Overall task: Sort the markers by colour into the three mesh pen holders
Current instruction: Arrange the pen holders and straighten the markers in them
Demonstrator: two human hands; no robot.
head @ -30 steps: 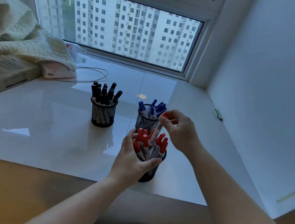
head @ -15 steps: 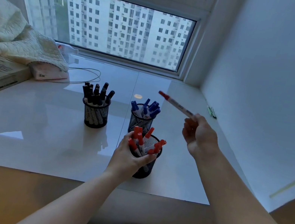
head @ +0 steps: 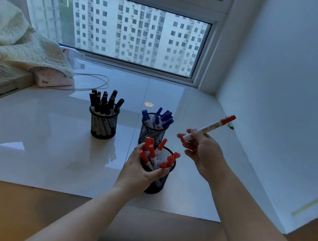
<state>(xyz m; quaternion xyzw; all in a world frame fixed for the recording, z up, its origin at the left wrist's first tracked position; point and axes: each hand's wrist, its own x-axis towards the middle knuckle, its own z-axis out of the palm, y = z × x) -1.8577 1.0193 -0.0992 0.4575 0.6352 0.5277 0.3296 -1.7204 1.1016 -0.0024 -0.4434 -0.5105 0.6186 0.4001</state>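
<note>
While left hand [head: 140,172] grips the red holder [head: 161,182], right hand [head: 202,149] pinches a red marker [head: 209,127] above and right of it; suggest going in bottom-first through the gap between the caps.

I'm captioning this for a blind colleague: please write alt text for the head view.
A person's right hand holds a red marker in the air while the left hand grips a mesh holder of red markers; behind stand holders of blue markers and black markers.
</note>
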